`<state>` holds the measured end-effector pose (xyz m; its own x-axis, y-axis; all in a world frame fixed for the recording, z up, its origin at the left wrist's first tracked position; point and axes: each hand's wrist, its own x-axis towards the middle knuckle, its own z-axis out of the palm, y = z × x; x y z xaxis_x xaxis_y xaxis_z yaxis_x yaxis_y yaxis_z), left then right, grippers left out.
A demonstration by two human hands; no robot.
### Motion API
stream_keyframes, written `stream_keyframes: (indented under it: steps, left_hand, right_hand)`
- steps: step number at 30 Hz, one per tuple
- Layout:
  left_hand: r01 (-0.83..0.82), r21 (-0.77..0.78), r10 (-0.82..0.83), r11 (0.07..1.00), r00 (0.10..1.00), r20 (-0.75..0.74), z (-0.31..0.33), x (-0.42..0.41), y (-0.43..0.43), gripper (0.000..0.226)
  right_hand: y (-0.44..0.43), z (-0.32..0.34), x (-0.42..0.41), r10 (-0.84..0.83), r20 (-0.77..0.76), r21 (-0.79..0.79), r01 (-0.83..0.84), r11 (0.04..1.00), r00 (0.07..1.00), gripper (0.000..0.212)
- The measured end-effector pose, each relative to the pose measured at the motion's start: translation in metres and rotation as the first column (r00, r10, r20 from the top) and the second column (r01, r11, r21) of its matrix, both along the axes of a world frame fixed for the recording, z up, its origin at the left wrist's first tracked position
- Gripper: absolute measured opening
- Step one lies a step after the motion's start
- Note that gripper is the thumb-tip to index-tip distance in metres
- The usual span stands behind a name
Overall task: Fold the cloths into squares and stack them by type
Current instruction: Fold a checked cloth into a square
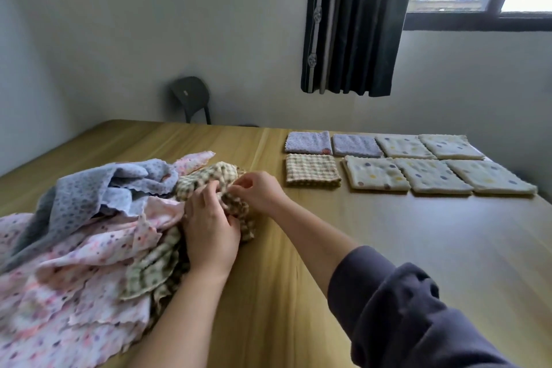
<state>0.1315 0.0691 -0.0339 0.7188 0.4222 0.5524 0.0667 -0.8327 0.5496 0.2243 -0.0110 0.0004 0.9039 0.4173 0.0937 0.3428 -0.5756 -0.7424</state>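
A crumpled beige checked cloth (206, 181) lies at the right edge of a heap of unfolded cloths (74, 248) on the wooden table (358, 248). My left hand (210, 230) grips the near part of this checked cloth. My right hand (258, 191) pinches its upper edge with curled fingers. The heap holds pink dotted, lilac dotted and more checked cloths. At the far right lie folded squares: two lilac ones (309, 142), one checked (312, 174) and several cream dotted ones (433, 175).
A dark chair (191, 97) stands behind the table's far edge by the wall. A dark curtain (352, 24) hangs beside a window at the upper right. Bare tabletop stretches between my arms and the folded squares.
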Motion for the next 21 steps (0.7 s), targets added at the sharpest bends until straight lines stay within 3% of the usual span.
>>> stream_keyframes:
  steps: [4, 11, 15, 17, 21]
  left_hand:
    - [0.109, -0.121, -0.103, 0.987, 0.993, 0.057, 0.001, -0.006, 0.006, 0.079]
    - [0.085, -0.211, -0.057, 0.974, 0.989, 0.136, 0.002, -0.013, 0.007, 0.081]
    - [0.104, -0.227, -0.077, 0.968, 0.989, 0.128, 0.002, -0.015, 0.006, 0.082]
    - [0.100, -0.253, -0.069, 0.962, 0.989, 0.130, 0.002, -0.015, 0.007, 0.082]
    - [0.059, -0.208, -0.037, 0.976, 0.993, 0.108, 0.002, -0.015, 0.012, 0.078]
  right_hand:
    - [0.015, 0.001, -0.016, -0.023, -0.056, 0.035, 0.025, 0.999, 0.998, 0.027]
    - [0.013, 0.006, -0.026, -0.118, -0.146, 0.155, 0.141, 0.978, 0.982, 0.017]
    - [0.019, 0.011, -0.035, -0.042, -0.205, 0.170, 0.078, 0.982, 0.978, 0.040]
    - [0.024, 0.010, -0.037, -0.068, -0.192, 0.115, 0.092, 0.989, 0.979, 0.038]
    - [0.019, 0.013, -0.037, -0.137, -0.255, 0.349, 0.224, 0.910, 0.957, 0.025]
